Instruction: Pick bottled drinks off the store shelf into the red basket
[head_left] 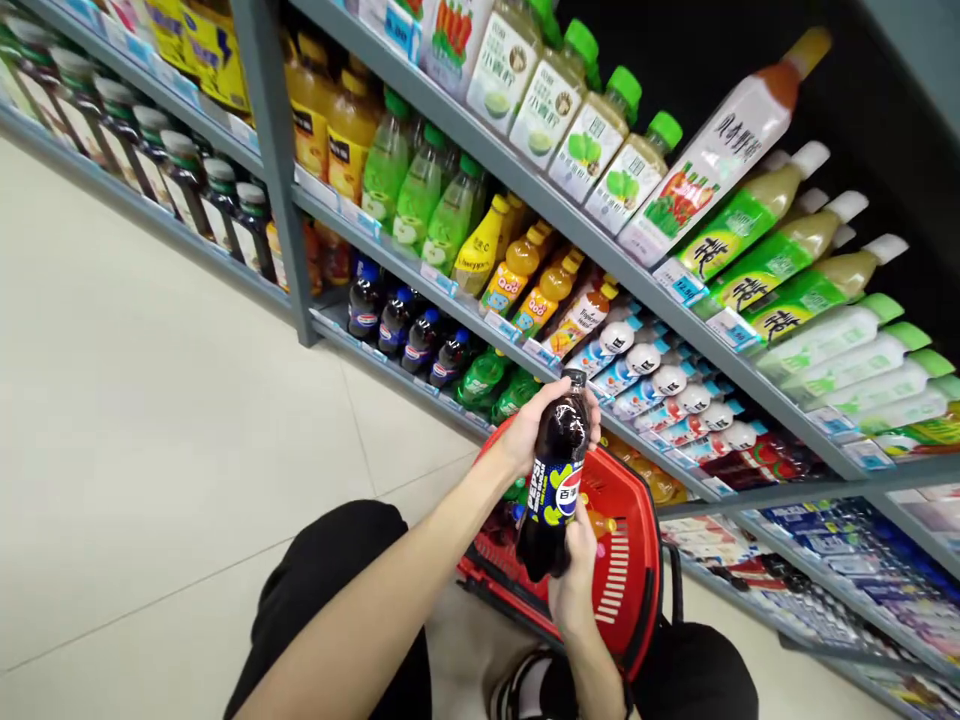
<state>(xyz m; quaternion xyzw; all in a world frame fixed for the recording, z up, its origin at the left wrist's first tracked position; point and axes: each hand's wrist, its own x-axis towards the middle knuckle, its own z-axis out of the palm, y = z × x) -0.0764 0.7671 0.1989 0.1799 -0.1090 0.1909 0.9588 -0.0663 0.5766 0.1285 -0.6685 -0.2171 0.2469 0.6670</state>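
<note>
The held Pepsi bottle (556, 490) is above the shopping basket (639, 560), with the left hand (534, 425) at its neck and the right hand (576, 560) lower down. The basket sits between the person's knees (322, 590), before the shelving (277, 150); more bottles (600, 523) lie inside (partly hidden). On the bottom shelf (390, 367), a Pepsi row (409, 330) stands left of other soda bottles (482, 380). One shelf up, left to right: apple soda bottles (412, 210), a Schweppes bottle (480, 248), Qoo bottles (511, 278), a Tropicana bottle (583, 322). Lime juice bottles (546, 110) stand above these.
</note>
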